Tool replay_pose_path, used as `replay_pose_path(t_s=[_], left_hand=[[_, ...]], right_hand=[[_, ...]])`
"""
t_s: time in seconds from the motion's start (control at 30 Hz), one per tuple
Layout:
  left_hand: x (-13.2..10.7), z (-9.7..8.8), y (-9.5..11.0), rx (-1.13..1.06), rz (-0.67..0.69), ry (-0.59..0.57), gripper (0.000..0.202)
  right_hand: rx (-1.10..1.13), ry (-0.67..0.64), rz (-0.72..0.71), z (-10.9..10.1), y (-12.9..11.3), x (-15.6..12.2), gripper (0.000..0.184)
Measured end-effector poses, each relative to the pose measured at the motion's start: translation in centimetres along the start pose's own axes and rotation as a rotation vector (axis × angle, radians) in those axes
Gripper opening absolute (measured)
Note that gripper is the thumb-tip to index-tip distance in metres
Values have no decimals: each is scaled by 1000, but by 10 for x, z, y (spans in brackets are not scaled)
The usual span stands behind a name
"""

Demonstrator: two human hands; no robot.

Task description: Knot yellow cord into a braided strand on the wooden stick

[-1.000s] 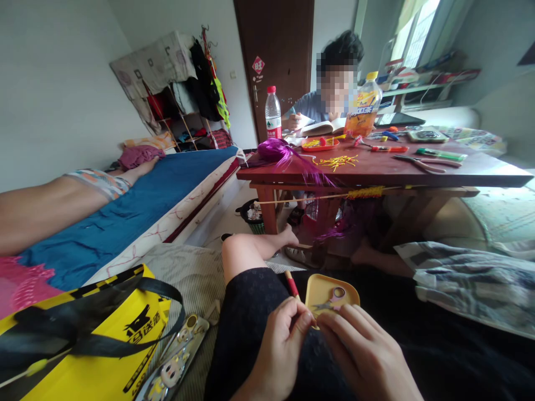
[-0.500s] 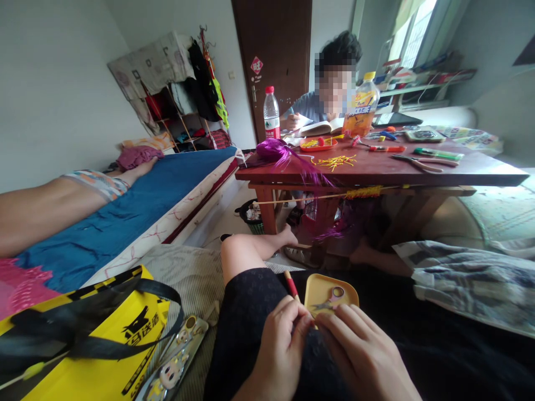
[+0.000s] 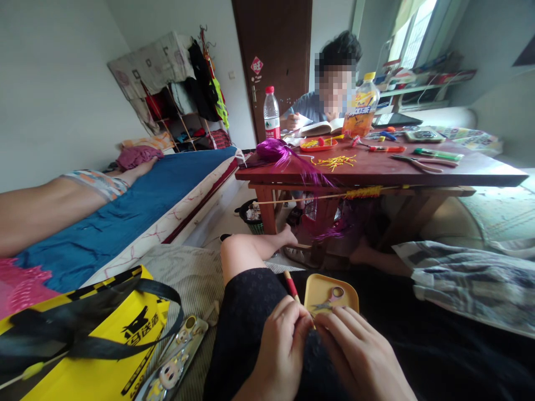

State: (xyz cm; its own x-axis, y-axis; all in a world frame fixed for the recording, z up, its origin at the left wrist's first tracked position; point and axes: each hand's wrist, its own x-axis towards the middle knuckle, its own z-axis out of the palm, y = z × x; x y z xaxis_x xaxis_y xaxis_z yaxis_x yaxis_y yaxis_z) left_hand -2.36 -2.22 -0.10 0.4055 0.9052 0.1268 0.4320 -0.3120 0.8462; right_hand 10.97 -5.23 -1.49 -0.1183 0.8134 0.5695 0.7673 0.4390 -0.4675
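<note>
So, prob fine fingertip work: L hand (image 3: 281,337) pinching red stick (image 3: 291,286), R hand (image 3: 357,340) curled beside, can't tell its grip. Next prob needs steady L pinch.

A tan, red-banded stick (image 3: 292,287) slants upper-leftward.

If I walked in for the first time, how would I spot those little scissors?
Start at the reddish-brown table, then look below its near edge to the small yellow tray just past the person's right hand. The scissors lie in that tray. Their pinkish ring handle sets them apart from the pliers, which lie on the table.
</note>
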Motion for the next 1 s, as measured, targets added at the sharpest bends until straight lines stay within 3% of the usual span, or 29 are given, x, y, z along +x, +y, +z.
replay_pose_path(t_s=[0.27, 0.37, 0.43, 0.5, 0.67, 0.73, 0.83, 1.0], left_hand=[[-1, 3, -1, -18, -4, -14, 29], [1, 0, -1, -12, -17, 5, 29], [4, -3, -4, -3, -46, 42, 28], [7, -7, -8, -1, -81, 81, 28], [11, -9, -18, -41, -132, 102, 27], [10, -7, -19, -60, -135, 92, 27], [9, -5, -19, -75, -137, 82, 27], [10, -10, -22, -96, -156, 103, 27]], right_hand=[[30, -19, 33, 0, -3, -2, 26], [105, -75, 105, -3, 7, 1, 24], [59, -219, 233, -4, 25, 5, 21], [-82, -455, 390, 0, 48, 7, 19], [-259, -804, 487, 34, 96, -4, 17], [-308, -875, 487, 51, 101, -13, 12], [-351, -914, 461, 69, 102, -22, 18], [-358, -874, 406, 72, 107, -25, 20]])
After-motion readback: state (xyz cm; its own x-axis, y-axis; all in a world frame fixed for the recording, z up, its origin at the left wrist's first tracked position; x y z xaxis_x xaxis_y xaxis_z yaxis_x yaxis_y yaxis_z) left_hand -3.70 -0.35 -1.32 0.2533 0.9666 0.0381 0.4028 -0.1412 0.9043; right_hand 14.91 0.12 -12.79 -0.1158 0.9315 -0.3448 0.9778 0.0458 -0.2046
